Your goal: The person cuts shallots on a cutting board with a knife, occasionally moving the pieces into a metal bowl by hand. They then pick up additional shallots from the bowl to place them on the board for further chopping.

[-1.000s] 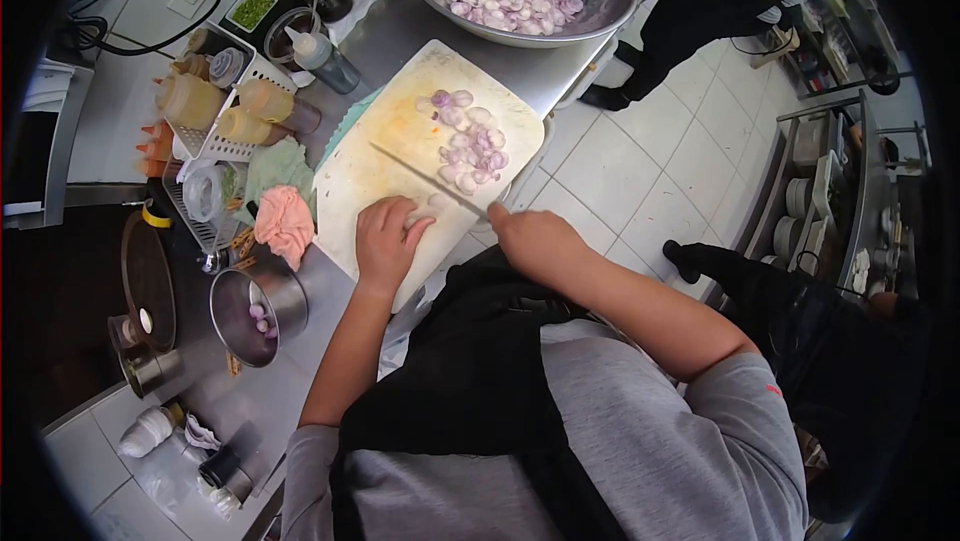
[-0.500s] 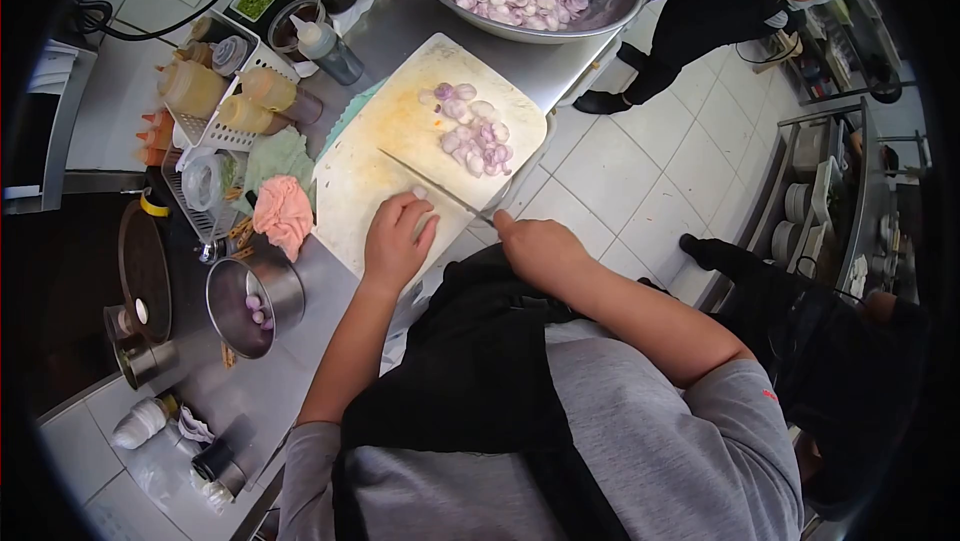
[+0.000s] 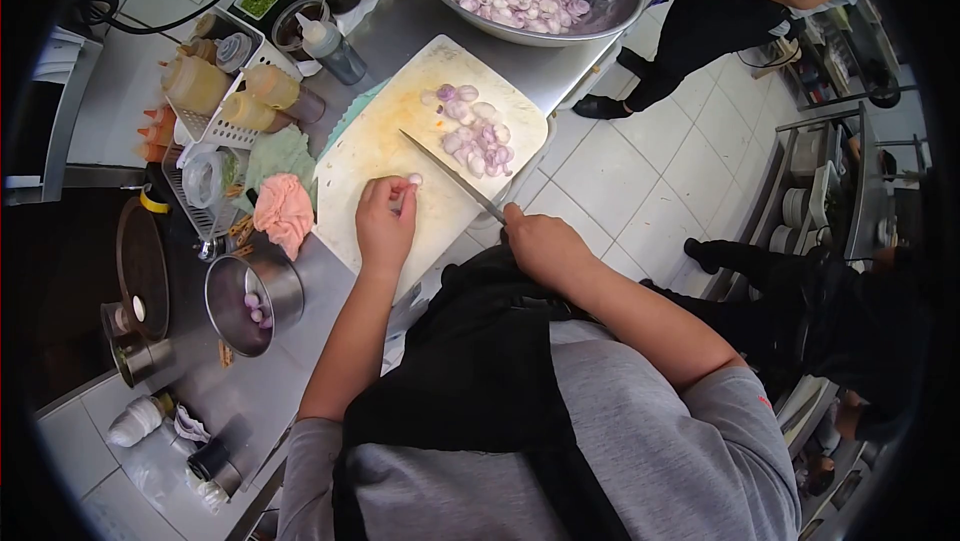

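My left hand (image 3: pixel 386 221) is over the near left part of the white cutting board (image 3: pixel 350 166), its fingers closed on a small peeled shallot (image 3: pixel 414 180). In my right hand (image 3: pixel 540 246) is the handle of a knife (image 3: pixel 455 178), whose blade slants across the board with its tip toward the far left. The blade is apart from the shallot. Beyond the blade, sliced shallots (image 3: pixel 485 146) lie in a loose pile on the right half of the board.
A large metal bowl (image 3: pixel 610 16) of sliced shallots stands behind the board. On the left are a metal pot (image 3: pixel 285 286) with several shallots, a pink cloth (image 3: pixel 284 211) and a basket of bottles (image 3: pixel 215 126). Two other people stand at the right.
My left hand has drawn back slightly to the left with the shallot. The knife has moved a little farther away and to the right, off the shallot.
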A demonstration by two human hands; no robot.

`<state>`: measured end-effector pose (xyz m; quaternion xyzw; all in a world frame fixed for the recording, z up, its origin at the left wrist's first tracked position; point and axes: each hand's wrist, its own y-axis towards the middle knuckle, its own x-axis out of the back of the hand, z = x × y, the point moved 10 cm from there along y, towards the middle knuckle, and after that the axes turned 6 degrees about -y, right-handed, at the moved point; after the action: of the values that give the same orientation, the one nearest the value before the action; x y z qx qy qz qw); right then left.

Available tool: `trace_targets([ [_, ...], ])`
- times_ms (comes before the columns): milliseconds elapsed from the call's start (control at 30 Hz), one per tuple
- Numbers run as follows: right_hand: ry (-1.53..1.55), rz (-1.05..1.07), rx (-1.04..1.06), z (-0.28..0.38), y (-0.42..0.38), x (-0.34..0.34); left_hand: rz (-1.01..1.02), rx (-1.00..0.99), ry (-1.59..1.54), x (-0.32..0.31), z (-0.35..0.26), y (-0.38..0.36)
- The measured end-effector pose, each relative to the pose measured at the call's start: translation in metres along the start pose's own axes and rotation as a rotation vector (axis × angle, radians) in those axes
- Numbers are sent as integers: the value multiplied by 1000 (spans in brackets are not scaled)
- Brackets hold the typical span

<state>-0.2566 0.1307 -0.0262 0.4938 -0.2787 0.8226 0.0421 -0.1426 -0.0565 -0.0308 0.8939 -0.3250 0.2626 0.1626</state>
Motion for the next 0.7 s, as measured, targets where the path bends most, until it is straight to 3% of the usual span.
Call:
trace_targets([
  [67,7,4,-1,1,-2,1,-36,-100,128,5,-11,0],
  [167,6,2,-3,1,-2,2,-82,-156,-45,14,-29,2],
  [267,-1,1,-1,1,-3,1,53,-106,-79,-4,-17,3],
  [367,-19,6,21,3,-3,0,236,-311,-58,-27,-37,-8],
  [400,-33,7,41,6,-3,-1,235,-309,-58,-29,-36,-8],
  [467,-36,0,51,10,-5,0,152,-486,11,-25,-50,-13],
  [600,-50,0,61,14,-8,-1,182,-391,67,-26,-45,-15],
  [667,-52,18,53,15,-7,0,259,-201,3,-33,-32,-16],
  [700,-54,34,42,14,-6,0,259,-201,1,-33,-32,-16],
])
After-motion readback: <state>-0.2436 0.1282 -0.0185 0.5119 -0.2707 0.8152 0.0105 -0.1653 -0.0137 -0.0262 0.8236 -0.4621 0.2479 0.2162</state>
